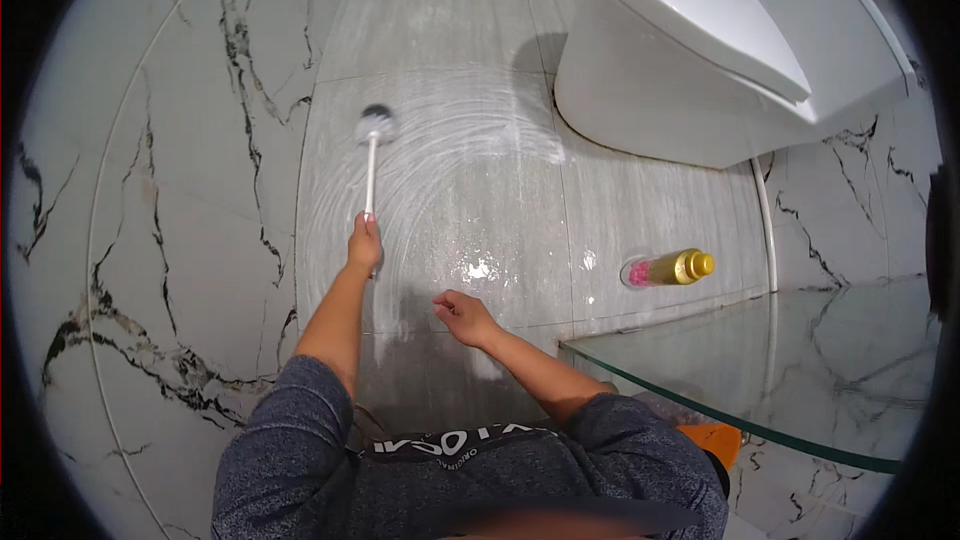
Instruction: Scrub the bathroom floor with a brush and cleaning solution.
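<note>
My left hand (364, 244) grips the white handle of a round-headed toilet brush (371, 165). The brush head, blurred and part dark, part white, is against the grey floor tiles (495, 217), away from me. White foamy streaks curve across the tiles from the brush side toward the toilet. My right hand (466, 319) hovers above the floor in front of my body, its fingers loosely bent, with nothing seen in it. Wet, shiny patches lie just beyond that hand.
A white toilet (652, 90) stands at the far right. A gold-capped bottle with a pink part (671, 268) stands on the floor to the right. Nearby is a glass panel edge (720, 401), with something orange (712, 442) below. Marble-patterned wall (187, 202) rises at left.
</note>
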The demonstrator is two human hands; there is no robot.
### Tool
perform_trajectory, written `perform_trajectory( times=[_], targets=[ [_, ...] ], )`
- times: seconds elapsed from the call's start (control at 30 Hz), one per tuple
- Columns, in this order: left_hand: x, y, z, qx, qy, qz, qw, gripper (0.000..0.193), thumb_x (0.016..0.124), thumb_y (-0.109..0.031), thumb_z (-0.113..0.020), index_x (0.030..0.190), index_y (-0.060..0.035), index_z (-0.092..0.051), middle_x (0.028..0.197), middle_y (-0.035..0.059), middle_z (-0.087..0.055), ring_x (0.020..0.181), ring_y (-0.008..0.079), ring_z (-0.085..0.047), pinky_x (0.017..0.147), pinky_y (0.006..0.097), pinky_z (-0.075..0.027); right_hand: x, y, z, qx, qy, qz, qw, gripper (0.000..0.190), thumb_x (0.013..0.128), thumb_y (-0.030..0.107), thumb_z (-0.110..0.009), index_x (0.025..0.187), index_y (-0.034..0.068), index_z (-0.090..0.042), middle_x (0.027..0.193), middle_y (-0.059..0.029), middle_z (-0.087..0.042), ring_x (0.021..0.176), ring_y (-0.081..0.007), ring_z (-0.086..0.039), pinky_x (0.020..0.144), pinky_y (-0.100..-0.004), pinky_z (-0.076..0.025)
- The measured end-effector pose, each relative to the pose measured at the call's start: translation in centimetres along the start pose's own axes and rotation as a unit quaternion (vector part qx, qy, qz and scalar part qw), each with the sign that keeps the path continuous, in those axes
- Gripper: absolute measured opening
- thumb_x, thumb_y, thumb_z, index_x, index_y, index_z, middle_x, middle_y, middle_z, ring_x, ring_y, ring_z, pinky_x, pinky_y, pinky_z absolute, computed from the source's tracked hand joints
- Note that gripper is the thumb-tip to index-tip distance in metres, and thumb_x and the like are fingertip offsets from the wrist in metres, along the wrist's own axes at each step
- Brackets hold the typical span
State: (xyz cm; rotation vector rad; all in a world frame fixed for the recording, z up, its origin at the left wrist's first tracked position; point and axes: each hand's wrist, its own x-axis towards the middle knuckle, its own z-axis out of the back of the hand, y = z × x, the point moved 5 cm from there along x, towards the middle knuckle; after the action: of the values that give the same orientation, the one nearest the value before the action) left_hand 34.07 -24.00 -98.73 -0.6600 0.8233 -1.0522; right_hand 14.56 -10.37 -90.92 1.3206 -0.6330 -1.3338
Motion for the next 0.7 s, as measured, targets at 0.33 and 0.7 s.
perform_trajectory(
  times=[0.33,0.7],
  targets=[
    [2.1,-5.7,-4.4,0.360,0.235,-0.139,0.892,0.041,0.088,-0.042,-0.032,0.098,-0.0068,-0.050,0.081,0.0247,-0.057,0.080,0.0395,-0.055,0.072,0.0458,-0.041,-2.5,0.8,5.3,-0.139,-0.028,0.090,0.986,0.015,0.080,0.015,-0.050,0.087,0.003,-0.057,0.085,-0.0164,-0.057,0.079,-0.0341,-0.055,0.069,-0.0397,-0.044],
    [2.4,-10.4,-8.0,0.225,0.177,-0.078,0.955,0.039,0.088,-0.037,-0.034,0.098,-0.0029,-0.048,0.086,0.0245,-0.057,0.081,0.0393,-0.055,0.074,0.0459,-0.041,-2.3,0.6,6.9,-0.177,-0.092,0.086,0.976,0.012,0.079,0.016,-0.053,0.083,0.005,-0.057,0.083,-0.0120,-0.058,0.074,-0.0313,-0.057,0.065,-0.0378,-0.046]
  ],
)
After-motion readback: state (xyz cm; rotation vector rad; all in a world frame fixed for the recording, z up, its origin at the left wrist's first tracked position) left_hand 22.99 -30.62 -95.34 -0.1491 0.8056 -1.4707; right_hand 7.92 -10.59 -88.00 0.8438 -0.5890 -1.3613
